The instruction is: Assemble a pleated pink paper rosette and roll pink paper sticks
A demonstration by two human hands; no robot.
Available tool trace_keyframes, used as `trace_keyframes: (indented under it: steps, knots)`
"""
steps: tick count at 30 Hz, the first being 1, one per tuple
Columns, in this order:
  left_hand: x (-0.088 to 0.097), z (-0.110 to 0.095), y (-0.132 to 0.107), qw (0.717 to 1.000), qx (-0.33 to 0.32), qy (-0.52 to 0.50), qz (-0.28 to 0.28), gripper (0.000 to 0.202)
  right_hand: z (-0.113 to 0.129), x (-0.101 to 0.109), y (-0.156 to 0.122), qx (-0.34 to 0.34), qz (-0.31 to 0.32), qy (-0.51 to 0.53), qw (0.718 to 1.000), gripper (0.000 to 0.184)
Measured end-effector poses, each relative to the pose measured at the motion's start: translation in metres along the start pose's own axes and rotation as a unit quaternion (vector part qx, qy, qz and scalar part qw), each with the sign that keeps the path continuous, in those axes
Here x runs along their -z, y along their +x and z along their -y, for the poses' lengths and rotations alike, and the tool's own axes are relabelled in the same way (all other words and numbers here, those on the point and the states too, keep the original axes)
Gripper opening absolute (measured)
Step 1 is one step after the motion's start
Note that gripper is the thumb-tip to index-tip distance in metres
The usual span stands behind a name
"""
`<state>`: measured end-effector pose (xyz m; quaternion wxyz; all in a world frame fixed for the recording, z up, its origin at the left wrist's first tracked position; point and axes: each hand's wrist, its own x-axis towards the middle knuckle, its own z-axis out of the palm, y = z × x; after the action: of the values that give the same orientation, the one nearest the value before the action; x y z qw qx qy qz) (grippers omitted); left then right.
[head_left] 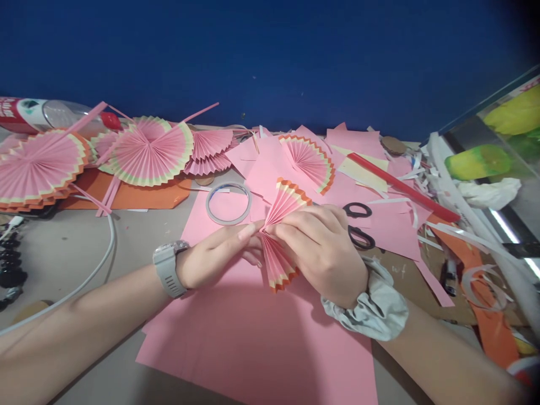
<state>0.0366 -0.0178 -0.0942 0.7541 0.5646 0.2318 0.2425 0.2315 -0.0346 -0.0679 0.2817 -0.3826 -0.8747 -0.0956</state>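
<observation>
The paper fan (284, 201) is in front of us, over a big pink sheet (261, 343), with one folded half spread above its middle and one below. Our right hand (324, 253) pinches it near that middle with bent fingers. Our left hand (228, 247) touches the middle too, but we cannot tell if its fingers grip. A tape roll (228, 223) sits just past our left hand, and black scissor handles (358, 216) lie beside our right. More round fans (147, 157) lie far left on the tabletop (139, 242).
</observation>
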Motion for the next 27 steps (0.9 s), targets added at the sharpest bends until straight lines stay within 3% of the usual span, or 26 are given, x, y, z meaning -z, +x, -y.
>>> trace_keyframes:
  steps: [5,13,19,24,27]
  knots:
    - [0.002,-0.002,-0.003,0.998,-0.03,0.043,0.043,0.069,-0.004,0.0,-0.002,0.027,-0.01,0.003,1.0,0.015]
    - [0.001,-0.005,-0.002,0.997,-0.033,0.049,0.053,0.067,-0.007,-0.002,-0.003,-0.005,-0.004,0.048,0.999,0.01]
    - [-0.004,-0.004,0.003,0.998,-0.008,0.044,-0.05,0.033,-0.005,-0.002,-0.002,0.003,0.008,0.018,1.0,0.008]
    - [-0.007,0.0,0.005,0.992,0.052,0.05,-0.099,0.035,-0.005,-0.004,-0.003,0.012,0.006,0.002,1.0,0.009]
    - [-0.007,0.0,0.007,0.993,0.05,0.057,-0.092,0.032,-0.005,-0.006,-0.005,0.014,0.009,0.012,1.0,0.012]
